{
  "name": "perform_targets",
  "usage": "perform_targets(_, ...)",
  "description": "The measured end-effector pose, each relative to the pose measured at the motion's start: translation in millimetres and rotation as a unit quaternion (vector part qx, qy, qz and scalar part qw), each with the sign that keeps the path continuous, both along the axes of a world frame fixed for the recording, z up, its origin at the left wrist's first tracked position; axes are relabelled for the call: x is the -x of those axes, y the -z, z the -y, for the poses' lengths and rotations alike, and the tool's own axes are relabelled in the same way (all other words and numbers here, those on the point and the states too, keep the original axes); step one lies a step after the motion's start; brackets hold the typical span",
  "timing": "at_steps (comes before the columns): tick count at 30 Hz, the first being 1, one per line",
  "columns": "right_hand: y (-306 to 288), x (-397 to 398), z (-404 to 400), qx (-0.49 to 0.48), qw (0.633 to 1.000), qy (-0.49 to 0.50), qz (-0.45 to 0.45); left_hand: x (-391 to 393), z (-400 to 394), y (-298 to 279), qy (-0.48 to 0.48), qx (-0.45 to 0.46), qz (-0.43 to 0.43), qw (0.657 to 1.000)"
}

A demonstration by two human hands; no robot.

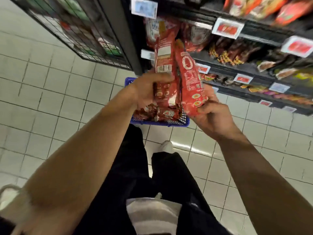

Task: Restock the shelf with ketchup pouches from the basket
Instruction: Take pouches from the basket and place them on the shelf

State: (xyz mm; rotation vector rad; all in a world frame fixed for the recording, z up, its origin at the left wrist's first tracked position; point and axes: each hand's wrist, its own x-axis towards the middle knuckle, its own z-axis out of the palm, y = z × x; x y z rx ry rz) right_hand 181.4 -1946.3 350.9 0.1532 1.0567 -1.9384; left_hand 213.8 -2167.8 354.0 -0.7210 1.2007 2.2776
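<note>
My left hand grips a red ketchup pouch by its lower half, barcode side facing me. My right hand holds a second red ketchup pouch from below, and the two pouches stand upright side by side, touching. Both are raised above a blue basket on the floor, which holds more red pouches. The dark shelf lies beyond and to the right, its rows filled with red and dark packets.
Price tags line the shelf edges. A black wire rack with goods stands at the upper left. The floor is pale tile. My legs in black trousers and a white shoe are just behind the basket.
</note>
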Motion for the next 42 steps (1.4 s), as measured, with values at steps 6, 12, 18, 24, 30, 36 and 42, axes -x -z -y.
perform_targets(6, -88.9, 38.6, 8.3, -0.055, 0.981, -0.047, -0.179, 26.9, -37.5, -98.5, -0.036, 0.011, -0.06, 0.997)
perform_targets(12, -154.3, 54.3, 32.7, -0.133, 0.95, 0.013, -0.283, 38.5, -40.9, -180.7, -0.026, 0.075, -0.106, 0.991)
perform_targets(18, -196.7, 61.0, 55.1, 0.033, 0.988, 0.061, -0.138, 52.1, 4.1, -231.4, -0.078, 0.067, -0.107, 0.989)
perform_targets(24, -238.5, 88.2, 86.9, 0.044, 0.994, 0.056, -0.083, 81.7, 60.4, -250.6, -0.082, 0.025, -0.128, 0.988)
perform_targets(30, -260.1, 96.4, 109.1, 0.023, 0.988, 0.145, -0.046, 95.9, 96.9, -263.2, 0.016, 0.075, -0.141, 0.987)
perform_targets(36, -264.7, 78.6, 123.4, -0.09, 0.983, 0.161, -0.005, 108.5, 114.3, -264.1, 0.04, 0.107, -0.182, 0.977)
perform_targets(42, -286.6, 82.2, 112.5, -0.163, 0.964, 0.162, -0.131, 116.6, 120.4, -277.2, 0.092, 0.096, -0.237, 0.962)
